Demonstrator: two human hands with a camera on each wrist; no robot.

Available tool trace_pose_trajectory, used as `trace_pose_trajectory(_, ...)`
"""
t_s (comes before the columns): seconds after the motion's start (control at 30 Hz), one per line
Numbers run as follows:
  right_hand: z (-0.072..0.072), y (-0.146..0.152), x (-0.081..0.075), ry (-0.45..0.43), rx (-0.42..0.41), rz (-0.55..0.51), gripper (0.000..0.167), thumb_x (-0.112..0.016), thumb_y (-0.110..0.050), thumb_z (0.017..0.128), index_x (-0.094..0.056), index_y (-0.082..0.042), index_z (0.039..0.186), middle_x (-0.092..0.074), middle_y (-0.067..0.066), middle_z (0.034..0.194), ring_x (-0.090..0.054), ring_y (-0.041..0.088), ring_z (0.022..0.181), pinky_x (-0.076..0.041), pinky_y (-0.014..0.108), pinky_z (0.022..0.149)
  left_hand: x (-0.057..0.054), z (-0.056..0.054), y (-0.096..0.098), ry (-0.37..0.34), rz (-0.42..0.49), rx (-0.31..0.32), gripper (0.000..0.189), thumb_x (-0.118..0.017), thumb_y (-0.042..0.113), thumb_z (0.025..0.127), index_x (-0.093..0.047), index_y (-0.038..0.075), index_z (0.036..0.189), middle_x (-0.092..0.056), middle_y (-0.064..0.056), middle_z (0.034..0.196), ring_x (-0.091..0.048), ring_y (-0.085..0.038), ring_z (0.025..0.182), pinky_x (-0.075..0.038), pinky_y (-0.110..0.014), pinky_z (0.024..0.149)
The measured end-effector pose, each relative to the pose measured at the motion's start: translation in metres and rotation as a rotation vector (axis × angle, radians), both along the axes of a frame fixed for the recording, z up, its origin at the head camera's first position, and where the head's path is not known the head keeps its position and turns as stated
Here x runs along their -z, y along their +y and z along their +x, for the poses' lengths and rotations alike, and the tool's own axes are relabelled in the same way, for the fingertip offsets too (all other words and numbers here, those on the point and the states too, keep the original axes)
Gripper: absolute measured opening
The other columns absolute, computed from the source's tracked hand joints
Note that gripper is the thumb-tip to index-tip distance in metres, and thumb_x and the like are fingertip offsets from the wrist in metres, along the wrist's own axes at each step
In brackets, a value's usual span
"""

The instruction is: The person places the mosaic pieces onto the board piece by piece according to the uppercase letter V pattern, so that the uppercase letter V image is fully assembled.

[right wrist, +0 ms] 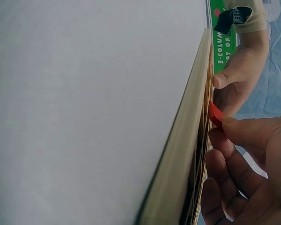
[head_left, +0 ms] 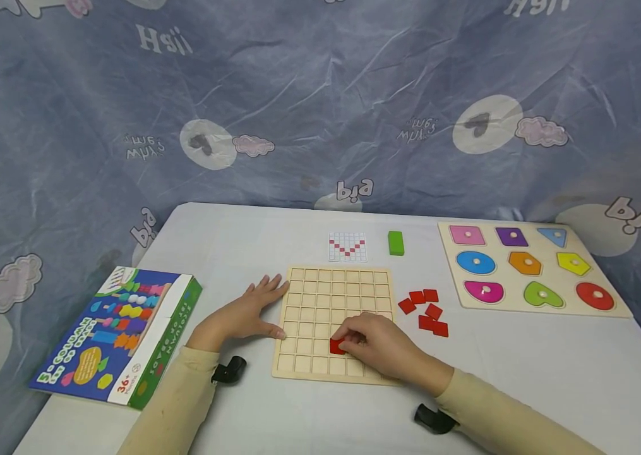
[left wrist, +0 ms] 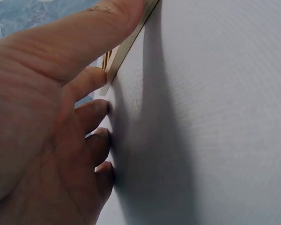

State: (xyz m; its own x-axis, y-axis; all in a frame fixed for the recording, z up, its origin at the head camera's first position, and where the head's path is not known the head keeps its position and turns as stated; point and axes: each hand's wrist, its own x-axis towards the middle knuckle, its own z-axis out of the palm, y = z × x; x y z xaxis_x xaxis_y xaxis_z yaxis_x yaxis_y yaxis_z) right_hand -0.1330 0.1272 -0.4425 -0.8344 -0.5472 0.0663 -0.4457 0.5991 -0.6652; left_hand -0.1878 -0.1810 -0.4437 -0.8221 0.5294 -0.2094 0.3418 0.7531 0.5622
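Note:
A wooden grid board (head_left: 314,297) lies flat on the white table, divided into small square cells. Over a lower middle cell, my right hand (head_left: 379,344) pinches a red square tile (head_left: 336,347) between thumb and fingers. In the right wrist view that red tile (right wrist: 216,115) is tilted, one edge at the board's grid. My left hand (head_left: 249,311) has its fingers spread along the board's left side, thumb and fingertips at the edge. The left wrist view shows the thumb (left wrist: 107,28) against the board's rim. Several loose red tiles (head_left: 434,311) lie right of the board.
Behind the board lie a pattern card (head_left: 347,247) with a red V and a green block (head_left: 396,243). A shape puzzle board (head_left: 499,281) with knobbed pieces sits at the right. A blue and green toy box (head_left: 121,335) is at the left.

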Motion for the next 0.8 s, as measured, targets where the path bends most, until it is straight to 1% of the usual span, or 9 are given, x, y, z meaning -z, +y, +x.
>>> trace_pose_trajectory(0.17, 0.0009, -0.0023, 0.0003, -0.013, -0.007, 0.016, 0.011, -0.076, -0.016, 0.092, -0.075, -0.026, 0.097, -0.064, -0.021, 0.084, -0.057, 0.001, 0.080, -0.052, 0.023, 0.072, -0.0006, -0.0001, 0.0003, -0.005, 0.008, -0.003, 0.109, -0.086, 0.041, 0.076, -0.026, 0.010, 0.162, -0.011, -0.015, 0.169, -0.001, -0.036, 0.156, -0.003, -0.053, 0.126)
trace_pose_trajectory(0.37, 0.0005, -0.0029, 0.0023, 0.015, -0.018, 0.004, 0.014, -0.079, -0.012, 0.089, -0.074, -0.023, 0.096, -0.066, -0.015, 0.092, -0.059, 0.006, 0.081, -0.054, 0.023, 0.074, -0.0013, -0.0003, 0.0004, -0.010, 0.007, -0.005, 0.109, -0.086, 0.041, 0.076, -0.026, 0.010, 0.162, -0.010, -0.015, 0.169, 0.000, -0.036, 0.156, -0.003, -0.053, 0.126)
trace_pose_trajectory(0.5, 0.0012, -0.0038, 0.0024, 0.048, -0.025, 0.042, 0.015, -0.081, -0.015, 0.087, -0.073, -0.022, 0.097, -0.065, -0.013, 0.095, -0.058, 0.007, 0.083, -0.052, 0.023, 0.074, -0.0009, -0.0007, 0.0002, -0.008, 0.011, -0.004, 0.109, -0.086, 0.041, 0.076, -0.026, 0.009, 0.162, -0.011, -0.016, 0.169, -0.001, -0.038, 0.156, -0.003, -0.055, 0.126)
trace_pose_trajectory(0.53, 0.0014, -0.0040, 0.0025, 0.057, -0.027, 0.054, 0.015, -0.082, -0.016, 0.087, -0.074, -0.022, 0.098, -0.064, -0.013, 0.095, -0.057, 0.007, 0.083, -0.052, 0.023, 0.075, -0.0008, -0.0008, 0.0003, -0.010, 0.008, -0.006, 0.109, -0.086, 0.041, 0.076, -0.026, 0.010, 0.162, -0.011, -0.015, 0.169, -0.001, -0.037, 0.156, -0.003, -0.054, 0.126)
trace_pose_trajectory(0.8, 0.0017, -0.0043, 0.0020, 0.087, -0.034, 0.116, 0.017, -0.081, -0.023, 0.089, -0.079, -0.024, 0.106, -0.066, -0.016, 0.098, -0.057, 0.003, 0.093, -0.054, 0.029, 0.085, 0.0003, -0.0006, 0.0005, -0.010, 0.007, -0.008, 0.110, -0.086, 0.042, 0.076, -0.026, 0.010, 0.162, -0.011, -0.014, 0.169, -0.001, -0.035, 0.156, -0.003, -0.053, 0.126)
